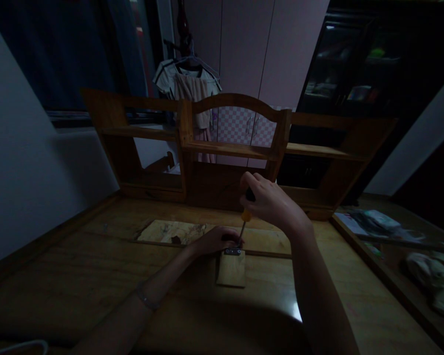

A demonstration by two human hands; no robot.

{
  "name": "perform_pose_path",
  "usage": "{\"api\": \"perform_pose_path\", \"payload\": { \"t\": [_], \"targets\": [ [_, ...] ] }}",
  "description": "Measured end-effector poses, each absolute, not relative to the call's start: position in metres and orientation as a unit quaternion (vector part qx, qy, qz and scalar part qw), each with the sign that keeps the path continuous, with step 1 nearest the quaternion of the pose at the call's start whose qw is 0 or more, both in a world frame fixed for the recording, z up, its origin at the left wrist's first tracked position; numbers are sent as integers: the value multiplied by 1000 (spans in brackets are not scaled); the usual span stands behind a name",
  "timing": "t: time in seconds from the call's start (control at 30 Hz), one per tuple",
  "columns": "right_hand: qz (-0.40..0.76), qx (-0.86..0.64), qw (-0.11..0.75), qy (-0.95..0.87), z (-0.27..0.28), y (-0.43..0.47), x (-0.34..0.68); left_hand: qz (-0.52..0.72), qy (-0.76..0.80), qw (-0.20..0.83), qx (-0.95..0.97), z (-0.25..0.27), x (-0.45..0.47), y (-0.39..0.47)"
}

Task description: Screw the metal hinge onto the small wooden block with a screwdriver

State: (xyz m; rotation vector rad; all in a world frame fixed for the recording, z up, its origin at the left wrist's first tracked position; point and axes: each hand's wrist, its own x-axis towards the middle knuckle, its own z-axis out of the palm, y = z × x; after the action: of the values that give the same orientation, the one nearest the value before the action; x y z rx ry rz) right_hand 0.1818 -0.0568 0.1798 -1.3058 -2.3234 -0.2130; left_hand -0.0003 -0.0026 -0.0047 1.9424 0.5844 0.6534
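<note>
My right hand (268,197) is wrapped round the handle of a screwdriver (246,215) with a yellow and black grip. The shaft slants down, its tip at the far side of a metal hinge (233,251). A small wooden board (231,271) lies flat on the wooden desktop, with the near leaf of the hinge along its far edge and screw holes or heads showing. Curled beside the tip and hinge is my left hand (220,240), thumb and finger closed in. What they pinch is hidden. Behind it stretches a long wooden strip (170,231) with dark stains.
A wooden shelf unit (229,148) stands along the back of the desktop (133,276). To the right, a raised edge (377,271) separates a surface holding plastic bags and cloth (429,276). A white cable (25,345) lies at the lower left. The light is dim.
</note>
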Motion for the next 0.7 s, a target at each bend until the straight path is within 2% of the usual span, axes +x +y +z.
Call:
{"api": "perform_pose_path", "payload": {
  "t": [0.53,0.7],
  "targets": [
    [-94,-491,244,-831,183,-61,181,278,236,495,789,-7,-1,-4],
    [-100,-518,220,-821,182,-58,179,282,237,516,773,-10,0,-1]
  ]
}}
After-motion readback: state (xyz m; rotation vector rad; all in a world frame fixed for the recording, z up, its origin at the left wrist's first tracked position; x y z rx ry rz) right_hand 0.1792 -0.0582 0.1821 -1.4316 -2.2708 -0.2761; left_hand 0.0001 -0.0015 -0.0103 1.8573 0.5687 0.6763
